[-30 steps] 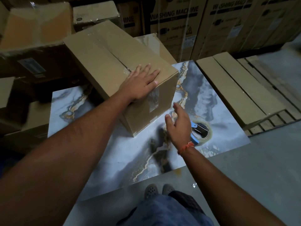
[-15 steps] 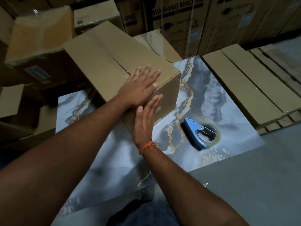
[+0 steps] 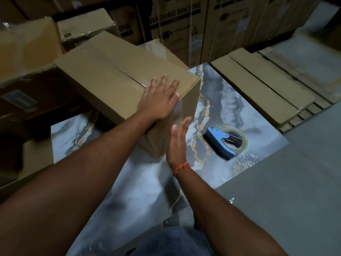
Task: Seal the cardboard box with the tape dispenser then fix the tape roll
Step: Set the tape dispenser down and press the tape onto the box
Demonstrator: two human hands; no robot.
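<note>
Since half a second ago the right hand (image 3: pixel 178 143) has drawn back a little from the cardboard box (image 3: pixel 118 80): its fingers, then laid over the near end face just under the left hand, now stand flat and open just beside that face, palm toward the tape there, holding nothing; whether the fingertips touch the box cannot be told. Unchanged items follow.

Left hand (image 3: pixel 160 99): spread flat, fingers splayed, pressing on top of the box at its near right corner, as before; it grasps nothing.

Cardboard box: lying on the marble-patterned table (image 3: pixel 129 191), skewed, one corner toward the person; clear tape runs along the top seam and down the near end face (glossy, slightly wrinkled).

Tape dispenser (image 3: pixel 224 143): blue body with clear tape roll, lying on its side on the table to the right of the box, near but apart from it, untouched by either hand, same spot as earlier.

Orange thread band (image 3: pixel 180 168): on the right wrist.

Washing machine cartons (image 3: pixel 177 21): stacked behind the box.
</note>
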